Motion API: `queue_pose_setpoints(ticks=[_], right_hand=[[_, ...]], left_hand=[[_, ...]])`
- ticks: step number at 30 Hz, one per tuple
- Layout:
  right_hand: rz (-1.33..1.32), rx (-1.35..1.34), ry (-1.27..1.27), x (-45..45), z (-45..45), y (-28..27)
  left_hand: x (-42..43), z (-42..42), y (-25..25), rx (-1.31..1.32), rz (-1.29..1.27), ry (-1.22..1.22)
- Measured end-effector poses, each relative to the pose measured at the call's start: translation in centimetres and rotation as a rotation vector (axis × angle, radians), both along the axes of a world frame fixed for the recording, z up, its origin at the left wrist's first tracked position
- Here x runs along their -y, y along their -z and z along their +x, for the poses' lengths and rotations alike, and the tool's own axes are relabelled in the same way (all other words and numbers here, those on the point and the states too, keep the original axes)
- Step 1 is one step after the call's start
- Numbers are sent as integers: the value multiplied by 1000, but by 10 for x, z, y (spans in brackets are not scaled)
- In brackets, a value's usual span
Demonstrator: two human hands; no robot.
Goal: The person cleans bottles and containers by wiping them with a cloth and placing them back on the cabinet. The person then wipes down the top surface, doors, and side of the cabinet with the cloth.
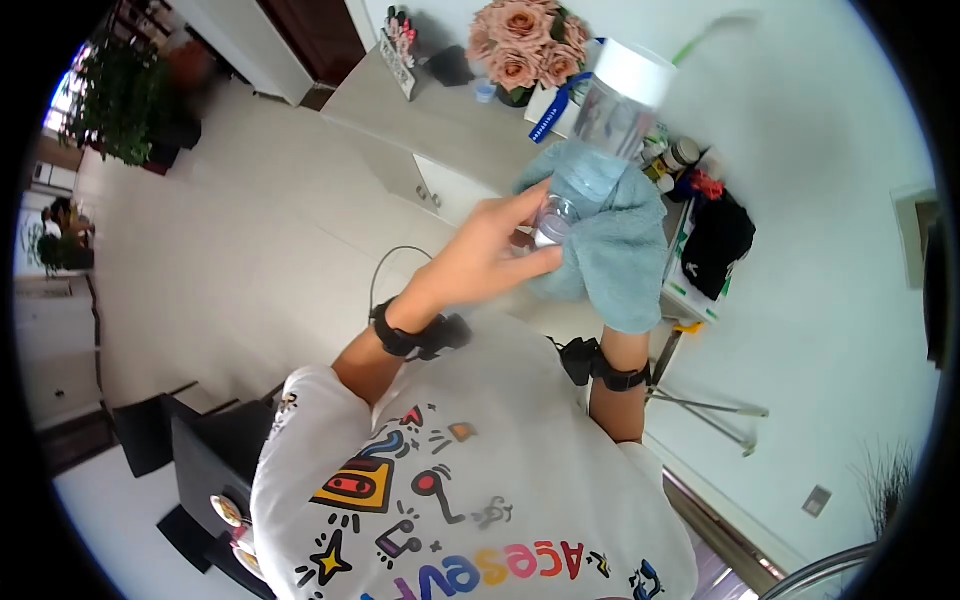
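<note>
A clear bottle [612, 118] with a wide white cap [634, 72] is held up, tilted, above a blue-grey cloth [625, 240]. The cloth covers my right hand [622, 285]; its fingers are hidden, but it grips the bottle through the fabric. My left hand [480, 245] comes from the left, thumb and fingers curled round a small clear cylinder [555, 218] with a whitish end, against the cloth. Whether this cylinder belongs to the same bottle I cannot tell. Both wrists wear black straps.
Behind is a grey-topped cabinet [440, 115] with pink roses [520, 45], a photo stand [397, 65] and several small jars. A black cap [718, 245] lies at the right. Dark chairs [215, 455] stand at lower left, potted plants [115, 105] at upper left. A metal stand's legs [705, 405] show at right.
</note>
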State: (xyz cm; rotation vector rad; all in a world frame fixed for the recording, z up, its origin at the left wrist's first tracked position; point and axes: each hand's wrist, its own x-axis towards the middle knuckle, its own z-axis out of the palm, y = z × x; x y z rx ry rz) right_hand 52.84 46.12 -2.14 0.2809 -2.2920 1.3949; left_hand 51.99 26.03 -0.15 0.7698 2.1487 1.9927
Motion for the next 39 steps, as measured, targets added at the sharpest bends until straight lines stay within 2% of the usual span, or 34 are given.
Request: queue_pose_setpoints(ticks=[6,9,11,14,17,19,20,22,23,25,26,27,28,29,30,32,34,37,39], right_hand=[[12,7,17,-34,39,-6],[-94,-39,1,-49,56,-14],[-108,32,12,-63,65,-8],[-388,-13,-19,-76,80,-8],[-697,53,46,-89,99,9],[-467,215,21,-99,102,-16],[-149,327,-37,-110,100,-70],[233,393,25,-121,107,-97],[293,348,141,-121,114,-88],[390,87,408,-121,124,-56],[431,-132,554,-123,130,-31],[204,-204,560,-125,135,-22],[-19,-299,553,-127,140,-13],[-509,-247,390,-127,143,-12],[-724,-201,328,-129,148,-7],[-1084,-156,257,-134,154,2],[-1165,-169,274,-132,159,7],[-1152,-199,299,-129,159,7],[-1123,-203,306,-127,160,8]], left_hand=[[-53,20,10,-48,3,-54],[-69,30,13,-97,-10,-42],[-82,33,14,-138,32,-29],[-99,35,3,-199,104,63],[-114,39,-5,-62,293,135],[-122,39,-18,32,347,199],[-126,38,-24,81,377,231],[-133,36,-30,9,370,331],[-137,38,-29,-40,312,354],[-144,45,-27,-160,143,369],[-149,47,-26,-232,34,361],[-159,53,-40,-406,-143,332],[-165,56,-45,-498,-174,348],[-171,58,-47,-588,-201,358],[-175,60,-47,-680,-224,363],[-180,62,-39,-582,-172,373],[-184,64,-35,-557,-156,400],[-187,82,-32,-424,-238,506],[-189,84,-26,-444,-184,521]])
